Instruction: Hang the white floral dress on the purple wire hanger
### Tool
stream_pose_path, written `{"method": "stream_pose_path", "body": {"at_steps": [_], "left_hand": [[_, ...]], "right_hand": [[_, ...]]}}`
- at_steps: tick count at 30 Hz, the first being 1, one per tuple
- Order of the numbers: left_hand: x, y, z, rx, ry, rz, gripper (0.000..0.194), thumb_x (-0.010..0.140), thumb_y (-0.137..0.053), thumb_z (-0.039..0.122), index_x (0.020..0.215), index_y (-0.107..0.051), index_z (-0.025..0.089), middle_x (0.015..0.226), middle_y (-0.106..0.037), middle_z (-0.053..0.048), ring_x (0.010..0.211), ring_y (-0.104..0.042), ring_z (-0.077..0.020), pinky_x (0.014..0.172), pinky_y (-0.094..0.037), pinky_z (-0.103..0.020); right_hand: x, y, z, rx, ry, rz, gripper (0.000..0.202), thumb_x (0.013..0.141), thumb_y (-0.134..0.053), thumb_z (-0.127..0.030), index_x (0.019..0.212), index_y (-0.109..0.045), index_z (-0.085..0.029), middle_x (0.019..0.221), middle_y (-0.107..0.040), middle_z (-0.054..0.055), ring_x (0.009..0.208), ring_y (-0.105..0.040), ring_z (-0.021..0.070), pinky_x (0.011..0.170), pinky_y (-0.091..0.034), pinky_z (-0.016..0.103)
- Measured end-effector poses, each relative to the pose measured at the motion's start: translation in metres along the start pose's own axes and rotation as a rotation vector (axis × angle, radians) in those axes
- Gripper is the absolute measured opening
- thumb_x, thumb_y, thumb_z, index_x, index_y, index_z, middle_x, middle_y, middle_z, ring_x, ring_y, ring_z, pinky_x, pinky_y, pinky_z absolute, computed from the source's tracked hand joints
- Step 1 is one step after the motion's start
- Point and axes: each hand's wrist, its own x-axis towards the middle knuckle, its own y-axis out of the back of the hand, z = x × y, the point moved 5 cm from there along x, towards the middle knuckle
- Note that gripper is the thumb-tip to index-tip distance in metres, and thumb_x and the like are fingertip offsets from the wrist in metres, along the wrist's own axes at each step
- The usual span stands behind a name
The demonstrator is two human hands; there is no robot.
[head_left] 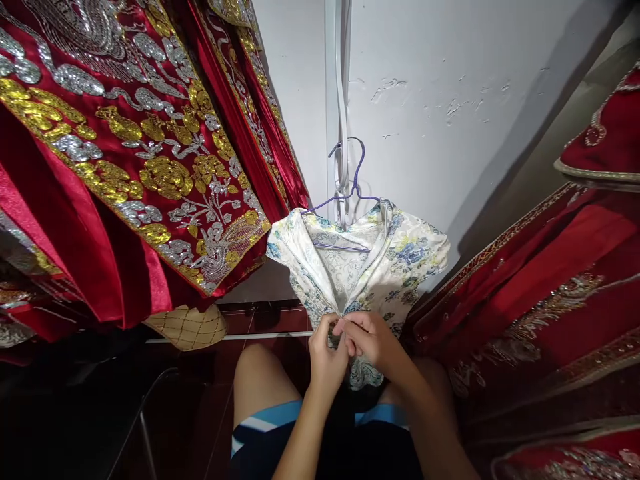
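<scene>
A white short-sleeved dress (405, 260) with blue and yellow flowers hangs on a purple wire hanger (356, 193) in front of me. Its V-shaped front opening runs down to the chest, where both hands meet. My left hand (327, 347) pinches the fabric at the left edge of the front closure. My right hand (366, 339) is closed on the same spot, its thumb and index finger pressed together at the bottom of the V. The small fastening between the fingertips is too hidden to make out.
Red gowns with gold and silver sequins (165, 173) hang at the left. More red embroidered garments (545, 293) fill the right side. Behind the dress are a white wall (425, 80) and a pale vertical strip (336, 80). My knees (265, 380) flank the dress's lower part.
</scene>
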Motion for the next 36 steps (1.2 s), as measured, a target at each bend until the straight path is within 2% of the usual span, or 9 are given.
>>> {"method": "stream_pose_path", "body": {"at_steps": [5, 9, 13, 17, 21, 23, 27, 32, 36], "left_hand": [[0.004, -0.013, 0.006, 0.054, -0.088, -0.140, 0.009, 0.087, -0.056, 0.021, 0.078, -0.057, 0.019, 0.077, -0.063, -0.002, 0.074, -0.059, -0.0167, 0.070, -0.043, -0.026], [0.001, -0.038, 0.012, 0.193, -0.161, -0.343, 0.012, 0.087, -0.052, 0.017, 0.076, -0.054, 0.019, 0.073, -0.061, -0.002, 0.071, -0.058, -0.0161, 0.067, -0.042, -0.026], [0.008, -0.048, 0.014, 0.378, -0.202, -0.502, 0.012, 0.081, -0.052, 0.010, 0.073, -0.053, 0.020, 0.072, -0.062, -0.002, 0.068, -0.058, -0.0173, 0.063, -0.040, -0.027], [0.038, -0.029, 0.035, 0.355, -0.269, -0.551, 0.011, 0.083, -0.057, 0.010, 0.081, -0.061, 0.019, 0.081, -0.067, -0.004, 0.078, -0.063, -0.0188, 0.071, -0.045, -0.028], [0.089, 0.017, 0.097, 0.150, -0.504, -0.151, 0.021, 0.096, -0.055, 0.023, 0.115, -0.065, 0.019, 0.095, -0.068, -0.006, 0.084, -0.062, -0.0169, 0.078, -0.049, -0.029], [0.110, 0.025, 0.127, 0.175, -0.615, -0.069, 0.033, 0.098, -0.053, 0.024, 0.130, -0.058, 0.021, 0.096, -0.068, -0.005, 0.081, -0.062, -0.0154, 0.079, -0.049, -0.029], [0.134, 0.011, 0.165, 0.326, -0.768, -0.155, 0.016, 0.098, -0.050, 0.019, 0.102, -0.066, 0.017, 0.094, -0.069, -0.005, 0.085, -0.063, -0.0163, 0.079, -0.048, -0.029], [0.136, 0.014, 0.187, 0.348, -0.858, -0.068, 0.019, 0.100, -0.043, 0.017, 0.090, -0.060, 0.016, 0.097, -0.067, -0.009, 0.095, -0.062, -0.0186, 0.086, -0.047, -0.032], [0.140, 0.008, 0.179, 0.448, -0.796, -0.315, 0.012, 0.095, -0.054, 0.019, 0.102, -0.064, 0.017, 0.100, -0.069, -0.006, 0.087, -0.062, -0.0176, 0.079, -0.047, -0.030]], "right_hand": [[0.020, 0.033, -0.021, 0.204, -0.031, 0.173, 0.019, 0.077, -0.063, -0.032, 0.070, -0.070, -0.016, 0.042, -0.046, -0.006, 0.039, -0.035, 0.0076, 0.043, -0.027, 0.022], [0.057, 0.073, -0.082, 0.332, 0.110, 0.268, 0.024, 0.070, -0.075, -0.036, 0.070, -0.070, -0.013, 0.043, -0.044, -0.007, 0.037, -0.030, 0.0046, 0.038, -0.019, 0.020], [0.072, 0.083, -0.128, 0.304, 0.263, 0.280, 0.020, 0.073, -0.071, -0.031, 0.074, -0.071, -0.011, 0.045, -0.050, -0.004, 0.038, -0.035, 0.0041, 0.037, -0.020, 0.018], [0.063, 0.077, -0.120, 0.215, 0.266, 0.308, 0.020, 0.077, -0.068, -0.033, 0.074, -0.069, -0.013, 0.045, -0.053, -0.003, 0.037, -0.038, 0.0057, 0.036, -0.023, 0.018], [0.055, 0.073, -0.110, 0.126, 0.265, 0.308, 0.021, 0.080, -0.063, -0.031, 0.069, -0.067, -0.015, 0.043, -0.053, -0.003, 0.037, -0.039, 0.0061, 0.038, -0.027, 0.018], [0.053, 0.071, -0.113, 0.092, 0.289, 0.291, 0.021, 0.081, -0.060, -0.029, 0.068, -0.067, -0.015, 0.043, -0.053, -0.003, 0.038, -0.040, 0.0065, 0.040, -0.028, 0.019], [0.056, 0.067, -0.110, 0.084, 0.354, 0.315, 0.020, 0.082, -0.060, -0.030, 0.070, -0.068, -0.016, 0.044, -0.053, -0.003, 0.039, -0.040, 0.0076, 0.041, -0.028, 0.021], [0.064, 0.071, -0.075, 0.174, 0.353, 0.434, 0.024, 0.082, -0.058, -0.033, 0.067, -0.065, -0.016, 0.041, -0.048, -0.004, 0.039, -0.036, 0.0081, 0.042, -0.025, 0.022], [0.058, 0.071, -0.080, 0.172, 0.413, 0.389, 0.024, 0.084, -0.058, -0.036, 0.073, -0.067, -0.017, 0.044, -0.050, -0.004, 0.040, -0.038, 0.0088, 0.043, -0.027, 0.022]]}}
